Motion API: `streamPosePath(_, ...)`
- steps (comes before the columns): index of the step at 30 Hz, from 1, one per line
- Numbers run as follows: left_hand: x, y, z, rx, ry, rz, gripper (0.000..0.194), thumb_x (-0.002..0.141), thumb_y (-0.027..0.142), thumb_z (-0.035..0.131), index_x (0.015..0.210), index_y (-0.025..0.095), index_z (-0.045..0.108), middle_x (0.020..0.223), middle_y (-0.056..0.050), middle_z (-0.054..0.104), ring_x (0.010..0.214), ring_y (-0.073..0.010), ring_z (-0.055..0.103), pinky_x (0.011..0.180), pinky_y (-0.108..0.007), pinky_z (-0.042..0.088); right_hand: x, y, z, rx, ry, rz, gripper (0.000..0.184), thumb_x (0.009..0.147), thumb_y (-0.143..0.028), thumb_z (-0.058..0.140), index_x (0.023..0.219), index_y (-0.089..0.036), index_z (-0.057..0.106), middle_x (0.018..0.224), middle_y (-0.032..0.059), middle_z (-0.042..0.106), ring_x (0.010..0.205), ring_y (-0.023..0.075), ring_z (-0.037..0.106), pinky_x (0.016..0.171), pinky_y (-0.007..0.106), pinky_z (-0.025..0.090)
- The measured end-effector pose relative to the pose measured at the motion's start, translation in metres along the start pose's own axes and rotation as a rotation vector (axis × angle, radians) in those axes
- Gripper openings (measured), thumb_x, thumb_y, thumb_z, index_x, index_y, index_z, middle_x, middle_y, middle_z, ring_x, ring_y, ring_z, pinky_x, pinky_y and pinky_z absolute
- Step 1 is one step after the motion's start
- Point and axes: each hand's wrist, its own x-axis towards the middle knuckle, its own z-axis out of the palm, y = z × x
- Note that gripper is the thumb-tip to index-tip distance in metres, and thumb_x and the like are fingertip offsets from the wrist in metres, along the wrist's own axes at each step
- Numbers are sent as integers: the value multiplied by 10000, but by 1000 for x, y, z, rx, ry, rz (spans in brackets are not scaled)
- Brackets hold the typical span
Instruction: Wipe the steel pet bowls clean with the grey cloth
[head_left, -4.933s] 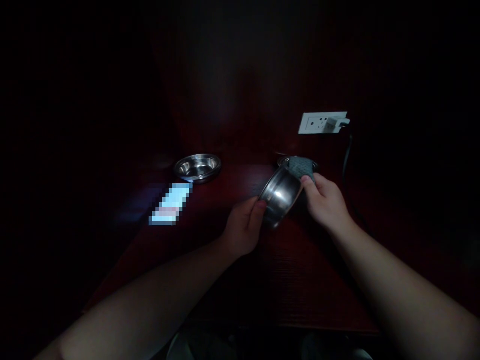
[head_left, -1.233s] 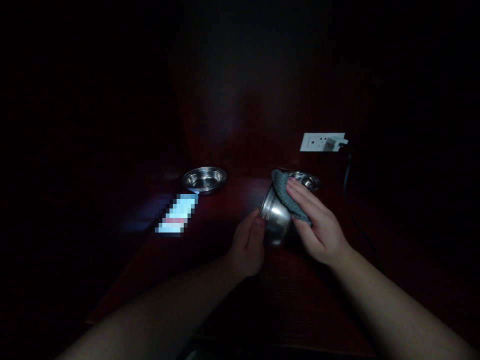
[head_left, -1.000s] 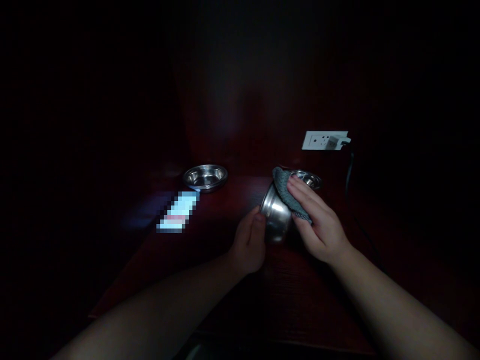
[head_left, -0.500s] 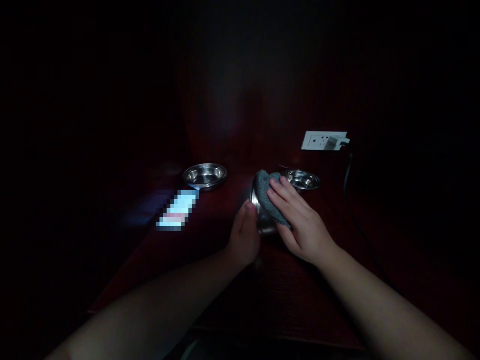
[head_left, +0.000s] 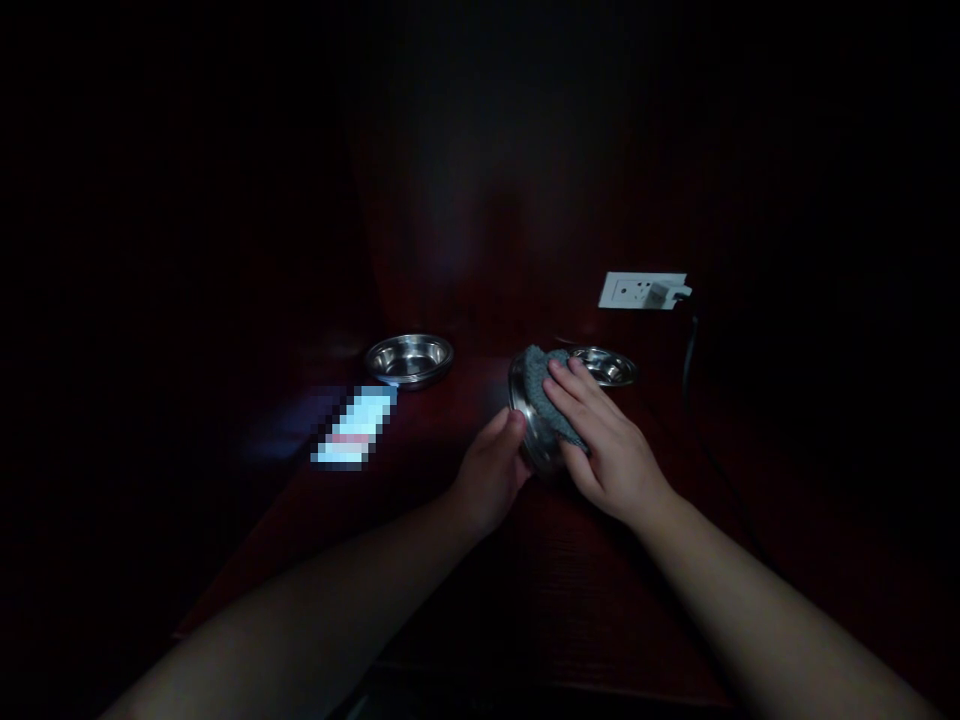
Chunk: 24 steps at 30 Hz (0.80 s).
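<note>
My left hand (head_left: pixel 491 470) grips the rim of a shiny metal bowl (head_left: pixel 534 440), thumb on the near edge, holding it tilted on its side above the table. A grey cloth (head_left: pixel 551 395) lies against the bowl's right side. My right hand (head_left: pixel 611 440) presses this cloth to the metal, its fingers closed over it. Behind my right hand stands a second metal bowl (head_left: pixel 609 368), partly covered by the fingers. Another metal bowl (head_left: pixel 409 360) stands upright to the left, farther back.
A lit phone-like screen (head_left: pixel 356 428), pixelated, lies on the dark red table (head_left: pixel 585 590) at the left. On the back wall a white socket plate (head_left: pixel 630 290) carries a plug, whose dark cable (head_left: pixel 690 360) hangs down at the right. The surroundings are very dark.
The held bowl has turned slightly, showing more of its ridged side near my left thumb. My left hand has shifted a little to the right; the cloth stays pressed on the bowl.
</note>
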Motion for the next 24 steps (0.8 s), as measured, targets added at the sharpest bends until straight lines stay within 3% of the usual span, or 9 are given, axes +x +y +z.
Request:
streamPosePath(6,-4,8,0,-5,-83,-179,377,913,384,581,1249,214,563,1334,-137,589,1152,-276,599,952,-482,487,-3,5,-2,-2,21,2,701,833,-80,482,1507,-218,345,1553,93,379,1457,304,288,1150,580,332)
streamPosePath(11,-6,7,-1,16,-83,-172,374,912,393,585,1239,212,560,1253,-133,635,1105,-271,626,961,-502,478,-3,2,-3,42,6,-17,688,862,-98,485,1515,-249,328,1568,67,354,1467,305,262,1154,588,324)
streamPosePath(19,-2,11,0,-21,33,-71,319,945,358,536,1240,243,572,1380,-110,563,1162,-277,603,980,-523,472,-2,-2,1,68,-80,-39,657,900,-127,493,1516,-280,324,1593,45,293,1486,300,197,1155,584,330)
streamPosePath(24,3,16,-2,-89,168,-58,298,959,345,511,1228,241,588,1400,-99,555,1157,-259,609,989,-496,476,-3,0,4,73,-121,-28,642,918,-131,474,1518,-296,315,1591,36,291,1485,294,195,1149,588,340)
